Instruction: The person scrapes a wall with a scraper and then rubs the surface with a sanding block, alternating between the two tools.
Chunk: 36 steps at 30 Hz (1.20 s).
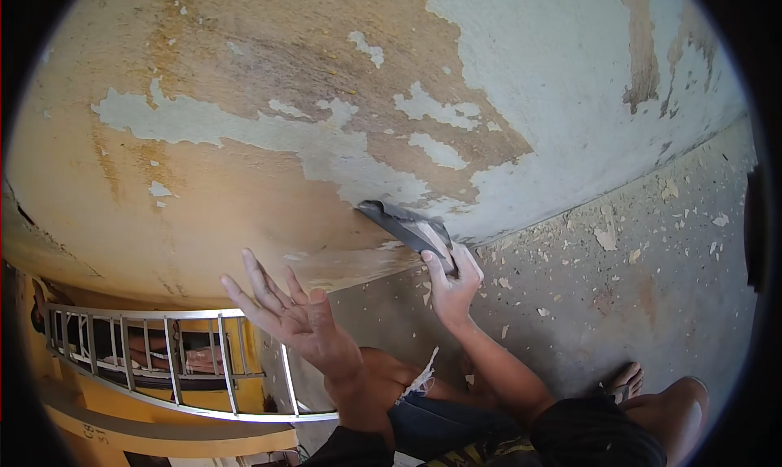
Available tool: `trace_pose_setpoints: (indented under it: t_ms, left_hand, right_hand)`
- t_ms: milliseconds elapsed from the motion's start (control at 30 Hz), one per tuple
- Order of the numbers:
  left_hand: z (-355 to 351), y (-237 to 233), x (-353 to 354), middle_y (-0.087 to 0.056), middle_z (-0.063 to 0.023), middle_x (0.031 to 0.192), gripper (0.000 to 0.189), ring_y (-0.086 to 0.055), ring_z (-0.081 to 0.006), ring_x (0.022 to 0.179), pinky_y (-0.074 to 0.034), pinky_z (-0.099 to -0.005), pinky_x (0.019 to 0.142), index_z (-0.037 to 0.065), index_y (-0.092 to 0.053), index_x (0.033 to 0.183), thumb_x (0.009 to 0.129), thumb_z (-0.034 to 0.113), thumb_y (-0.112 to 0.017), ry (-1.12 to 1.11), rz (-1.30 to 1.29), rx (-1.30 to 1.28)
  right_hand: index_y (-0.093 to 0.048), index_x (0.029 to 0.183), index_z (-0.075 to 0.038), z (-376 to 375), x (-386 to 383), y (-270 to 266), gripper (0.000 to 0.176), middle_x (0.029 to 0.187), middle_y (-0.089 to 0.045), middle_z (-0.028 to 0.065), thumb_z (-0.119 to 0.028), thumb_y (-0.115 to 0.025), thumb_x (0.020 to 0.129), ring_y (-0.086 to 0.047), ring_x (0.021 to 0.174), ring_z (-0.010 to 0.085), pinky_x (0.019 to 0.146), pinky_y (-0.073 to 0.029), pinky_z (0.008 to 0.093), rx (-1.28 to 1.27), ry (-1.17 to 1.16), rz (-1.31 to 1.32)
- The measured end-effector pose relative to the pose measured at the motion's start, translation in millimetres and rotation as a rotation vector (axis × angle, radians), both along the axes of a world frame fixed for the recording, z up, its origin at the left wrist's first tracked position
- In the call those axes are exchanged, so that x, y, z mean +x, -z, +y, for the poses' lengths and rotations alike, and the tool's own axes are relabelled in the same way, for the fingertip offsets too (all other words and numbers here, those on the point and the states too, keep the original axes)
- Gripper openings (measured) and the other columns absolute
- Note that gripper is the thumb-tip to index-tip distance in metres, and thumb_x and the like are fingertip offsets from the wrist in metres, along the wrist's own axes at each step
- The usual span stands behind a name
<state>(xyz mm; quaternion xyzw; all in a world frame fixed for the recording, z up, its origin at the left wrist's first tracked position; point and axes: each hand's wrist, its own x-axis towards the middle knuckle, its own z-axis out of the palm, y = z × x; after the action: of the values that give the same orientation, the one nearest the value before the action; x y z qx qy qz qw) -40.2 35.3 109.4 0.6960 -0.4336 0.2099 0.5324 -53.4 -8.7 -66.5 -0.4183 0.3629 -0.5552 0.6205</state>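
In front of me is a wall (269, 231) with peeling paint, tan patches next to pale whitish ones. My right hand (454, 281) is closed around a folded dark grey sheet of sandpaper (401, 224). The sheet's far end lies against the lower part of the wall, beside a flaking edge of pale paint. A lighter inner face shows along its fold. To the left, my left hand (289, 314) is raised before the wall, palm up and fingers spread, with nothing in it.
An aluminium ladder (175, 361) lies at the lower left, with another person's hand (205, 359) and dark clothing behind its rungs. Paint flakes (606, 237) litter the grey floor (554, 296) on the right. My bent knees and a sandalled foot (626, 381) are below.
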Motion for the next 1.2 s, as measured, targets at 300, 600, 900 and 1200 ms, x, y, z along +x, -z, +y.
trace_pose_setpoints:
  t_ms: [300,600,900,1200]
  left_hand:
    - [-3,-1,-8,-0.023,-0.0245,0.160,0.085,-0.013,-0.0329,0.152,-0.013,-0.0529,0.121,0.008,0.000,0.159,0.092,0.008,-0.054,0.073,0.068,-0.025]
    - [2,-2,-5,-0.022,-0.0238,0.160,0.085,-0.012,-0.0333,0.152,-0.013,-0.0518,0.122,0.009,-0.001,0.159,0.092,0.006,-0.052,0.088,0.148,-0.028]
    - [4,-4,-2,-0.030,-0.0233,0.156,0.079,-0.023,-0.0332,0.149,-0.025,-0.0522,0.118,0.004,-0.009,0.157,0.093,0.009,-0.055,0.071,0.138,-0.079]
    - [141,-16,41,-0.067,-0.0190,0.105,0.038,-0.064,-0.0283,0.099,-0.045,-0.0446,0.101,-0.005,-0.049,0.130,0.098,0.014,-0.054,-0.139,-0.126,0.196]
  right_hand:
    - [-0.069,0.101,0.008,-4,-4,-12,0.032,0.085,-0.068,0.0166,-0.012,-0.082,0.079,-0.065,0.073,0.0250,0.069,-0.051,0.0333,-0.056,0.022,-0.025]
    - [-0.069,0.097,0.008,5,-3,-9,0.029,0.083,-0.067,0.0159,-0.009,-0.083,0.078,-0.063,0.071,0.0237,0.068,-0.051,0.0327,-0.048,0.025,-0.017]
    - [-0.069,0.097,0.008,9,-1,-4,0.029,0.085,-0.068,0.0168,-0.009,-0.083,0.078,-0.064,0.072,0.0248,0.069,-0.051,0.0331,-0.020,0.005,-0.008]
    - [-0.066,0.086,0.006,6,-7,8,0.019,0.069,-0.057,0.0082,-0.010,-0.077,0.086,-0.050,0.062,0.0131,0.058,-0.041,0.0296,0.065,-0.086,-0.001]
